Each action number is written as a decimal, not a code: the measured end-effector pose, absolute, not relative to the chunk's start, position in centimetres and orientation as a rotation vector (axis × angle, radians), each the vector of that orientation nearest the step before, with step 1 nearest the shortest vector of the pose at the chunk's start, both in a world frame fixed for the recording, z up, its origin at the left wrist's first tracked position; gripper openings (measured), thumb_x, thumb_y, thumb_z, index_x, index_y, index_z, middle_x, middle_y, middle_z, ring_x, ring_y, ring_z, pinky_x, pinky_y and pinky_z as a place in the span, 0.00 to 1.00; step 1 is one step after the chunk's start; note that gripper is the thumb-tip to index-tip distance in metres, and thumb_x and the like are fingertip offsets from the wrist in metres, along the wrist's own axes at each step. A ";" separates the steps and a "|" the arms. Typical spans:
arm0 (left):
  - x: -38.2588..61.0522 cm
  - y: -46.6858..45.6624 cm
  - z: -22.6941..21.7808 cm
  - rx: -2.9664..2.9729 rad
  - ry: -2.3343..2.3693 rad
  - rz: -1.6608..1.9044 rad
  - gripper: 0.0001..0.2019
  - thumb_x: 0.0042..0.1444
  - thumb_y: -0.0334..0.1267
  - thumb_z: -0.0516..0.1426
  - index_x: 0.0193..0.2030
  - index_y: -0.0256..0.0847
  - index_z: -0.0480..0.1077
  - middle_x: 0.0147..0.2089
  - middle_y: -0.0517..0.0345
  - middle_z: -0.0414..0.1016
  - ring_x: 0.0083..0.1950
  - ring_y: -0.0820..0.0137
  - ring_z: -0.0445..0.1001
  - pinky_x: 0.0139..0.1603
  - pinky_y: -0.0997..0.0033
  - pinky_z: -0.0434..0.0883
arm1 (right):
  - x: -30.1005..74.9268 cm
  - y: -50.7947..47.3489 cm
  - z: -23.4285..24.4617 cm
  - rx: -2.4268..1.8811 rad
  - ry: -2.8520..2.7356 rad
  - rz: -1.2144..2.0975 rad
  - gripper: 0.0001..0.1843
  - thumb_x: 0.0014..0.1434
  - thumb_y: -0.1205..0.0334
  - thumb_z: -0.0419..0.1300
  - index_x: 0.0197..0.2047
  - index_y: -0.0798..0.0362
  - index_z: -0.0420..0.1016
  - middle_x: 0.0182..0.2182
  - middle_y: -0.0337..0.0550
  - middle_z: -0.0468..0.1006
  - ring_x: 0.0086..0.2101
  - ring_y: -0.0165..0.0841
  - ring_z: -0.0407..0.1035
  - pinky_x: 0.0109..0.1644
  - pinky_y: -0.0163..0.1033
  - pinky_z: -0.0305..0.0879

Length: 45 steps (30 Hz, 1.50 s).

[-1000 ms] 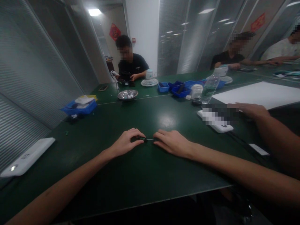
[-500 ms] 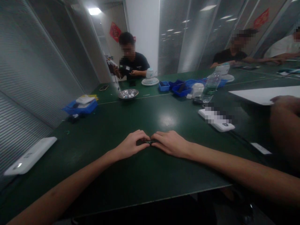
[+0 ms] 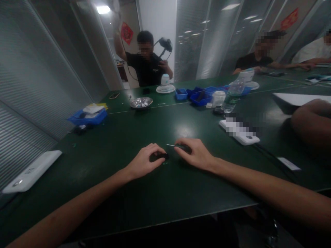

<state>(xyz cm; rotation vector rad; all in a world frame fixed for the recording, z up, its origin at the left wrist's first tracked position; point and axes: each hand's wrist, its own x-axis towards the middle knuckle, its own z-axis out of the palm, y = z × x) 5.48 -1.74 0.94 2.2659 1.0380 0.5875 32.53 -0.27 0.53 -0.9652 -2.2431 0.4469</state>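
Note:
My left hand (image 3: 146,159) rests on the green table, its thumb and fingers closed on a small black part (image 3: 162,156). Too little of that part shows to name it. In my right hand (image 3: 195,151) is a screwdriver (image 3: 183,147) with a dark handle and a thin, bright shaft. The shaft points left, above and apart from the black part. Some tiny pale bits (image 3: 165,163) lie on the table just below my left fingertips.
A metal bowl (image 3: 141,103) holds small pieces. Blue bins (image 3: 200,99), a plastic bottle (image 3: 234,94) and a white power bank-like box (image 3: 239,132) stand to the right; a blue tray (image 3: 88,117) and a long white box (image 3: 33,171) lie left. Other people sit around the table.
My right hand has moved slightly up and right, away from my left hand, and the screwdriver now shows. A person opposite has raised one arm and holds up a black device.

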 end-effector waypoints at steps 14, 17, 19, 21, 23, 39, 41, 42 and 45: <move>-8.8 4.2 0.1 2.305 1.357 0.538 0.19 0.67 0.54 0.57 0.55 0.44 0.77 0.55 0.51 0.76 0.53 0.60 0.74 0.51 0.61 0.72 | 32.5 -0.3 0.7 -0.962 -2.257 0.507 0.16 0.71 0.52 0.57 0.48 0.56 0.78 0.34 0.41 0.79 0.29 0.30 0.70 0.34 0.36 0.62; -15.4 6.0 -0.2 2.222 1.609 0.547 0.27 0.62 0.62 0.58 0.54 0.41 0.77 0.54 0.49 0.77 0.50 0.59 0.75 0.50 0.61 0.72 | 32.4 -0.3 0.6 -0.968 -2.269 0.491 0.16 0.71 0.52 0.57 0.48 0.56 0.78 0.34 0.41 0.79 0.29 0.29 0.69 0.34 0.36 0.62; -18.6 6.4 -0.1 2.175 1.714 0.547 0.33 0.58 0.68 0.59 0.54 0.39 0.77 0.55 0.49 0.77 0.51 0.58 0.75 0.52 0.60 0.71 | 32.4 -0.2 0.6 -0.973 -2.271 0.492 0.17 0.71 0.51 0.57 0.48 0.56 0.78 0.34 0.41 0.79 0.29 0.30 0.69 0.34 0.36 0.62; -20.6 6.3 0.2 2.129 1.789 0.542 0.39 0.55 0.72 0.59 0.55 0.36 0.76 0.55 0.50 0.77 0.51 0.59 0.75 0.53 0.61 0.71 | 32.5 -0.2 0.5 -0.978 -2.272 0.500 0.17 0.71 0.50 0.57 0.48 0.55 0.78 0.34 0.41 0.79 0.29 0.30 0.70 0.34 0.36 0.62; -21.7 5.9 0.5 2.071 1.848 0.541 0.42 0.53 0.74 0.58 0.57 0.35 0.75 0.56 0.52 0.78 0.51 0.61 0.75 0.53 0.63 0.71 | 32.6 -0.2 0.4 -0.976 -2.276 0.505 0.17 0.71 0.50 0.57 0.49 0.55 0.78 0.33 0.41 0.79 0.29 0.30 0.69 0.34 0.35 0.62; -21.7 5.9 0.6 2.572 1.977 0.369 0.23 0.68 0.55 0.54 0.54 0.39 0.79 0.62 0.49 0.72 0.63 0.53 0.64 0.64 0.54 0.59 | 32.5 -0.2 0.6 -0.959 -2.304 0.536 0.17 0.72 0.51 0.57 0.50 0.56 0.78 0.34 0.42 0.79 0.29 0.30 0.70 0.34 0.35 0.63; -21.3 6.1 0.5 2.608 1.964 0.295 0.21 0.67 0.54 0.55 0.49 0.42 0.81 0.62 0.49 0.73 0.62 0.51 0.65 0.62 0.52 0.60 | 32.5 -0.2 0.4 -0.960 -2.305 0.519 0.17 0.71 0.51 0.57 0.49 0.56 0.78 0.34 0.42 0.79 0.29 0.29 0.70 0.33 0.35 0.62; -21.2 6.2 0.3 2.614 1.972 0.282 0.20 0.67 0.54 0.55 0.47 0.42 0.82 0.62 0.48 0.73 0.62 0.50 0.65 0.60 0.52 0.60 | 32.5 -0.1 0.3 -0.962 -2.304 0.505 0.17 0.71 0.51 0.57 0.49 0.56 0.78 0.34 0.41 0.79 0.29 0.29 0.70 0.33 0.35 0.62; -21.1 6.6 -0.2 2.594 2.055 0.282 0.23 0.67 0.57 0.55 0.41 0.41 0.82 0.60 0.45 0.74 0.59 0.50 0.67 0.56 0.52 0.61 | 32.5 -0.1 0.1 -0.962 -2.300 0.474 0.16 0.71 0.51 0.58 0.49 0.55 0.78 0.33 0.41 0.79 0.28 0.29 0.69 0.33 0.35 0.61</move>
